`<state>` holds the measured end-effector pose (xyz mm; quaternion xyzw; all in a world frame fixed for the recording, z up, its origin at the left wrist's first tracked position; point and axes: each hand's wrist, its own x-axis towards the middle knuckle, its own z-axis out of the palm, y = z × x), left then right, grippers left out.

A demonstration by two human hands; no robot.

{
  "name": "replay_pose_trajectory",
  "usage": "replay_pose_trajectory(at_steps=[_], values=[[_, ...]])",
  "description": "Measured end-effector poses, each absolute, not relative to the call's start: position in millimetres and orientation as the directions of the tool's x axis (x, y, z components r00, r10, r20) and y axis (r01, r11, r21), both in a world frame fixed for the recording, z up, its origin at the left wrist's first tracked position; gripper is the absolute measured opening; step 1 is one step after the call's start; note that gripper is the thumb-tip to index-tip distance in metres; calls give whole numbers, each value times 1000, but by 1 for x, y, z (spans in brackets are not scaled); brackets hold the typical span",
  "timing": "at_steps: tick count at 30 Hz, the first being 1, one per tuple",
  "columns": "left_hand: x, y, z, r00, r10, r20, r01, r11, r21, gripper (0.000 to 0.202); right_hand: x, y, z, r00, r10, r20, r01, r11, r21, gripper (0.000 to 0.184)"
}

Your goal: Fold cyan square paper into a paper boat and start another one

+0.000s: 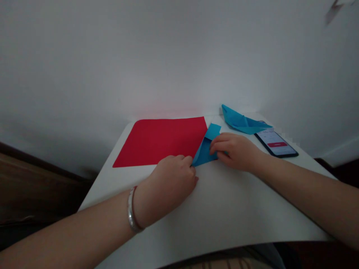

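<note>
A partly folded piece of blue paper (206,151) lies on the white table between my hands. My left hand (175,177), with a silver bangle at the wrist, is closed and pinches the paper's near left corner. Over the paper's right side, my right hand (231,149) has its fingers curled together on the edge; the fingertips partly cover it. A squared flap stands out at the paper's far end. Left of it, a flat red sheet of paper (162,142) reaches under or against its left edge; I cannot tell which.
A folded blue paper boat (241,121) sits at the back right, partly over a phone (276,144) with its screen lit. The white table (224,216) meets a pale wall (168,56) at the back. Something wooden (36,183) stands beyond the left edge.
</note>
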<state>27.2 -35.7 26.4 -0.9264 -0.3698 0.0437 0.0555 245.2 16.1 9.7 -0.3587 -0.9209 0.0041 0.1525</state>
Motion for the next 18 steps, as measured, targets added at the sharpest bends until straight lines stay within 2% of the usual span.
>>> replay_pose_trajectory(at_steps=[3, 9, 18], values=[[25, -38, 27, 737, 676, -22, 666, -731, -151, 22, 248, 23, 7, -549, 754, 360, 784, 614, -91, 29], [21, -40, 16, 772, 627, 104, 635, -757, -151, 15, 247, 28, -4, -598, 769, 226, 793, 608, 30, 35], [16, -38, -2, 831, 519, 198, 549, -824, -142, 25, 251, 29, 2, -573, 793, 206, 806, 591, -37, 29]])
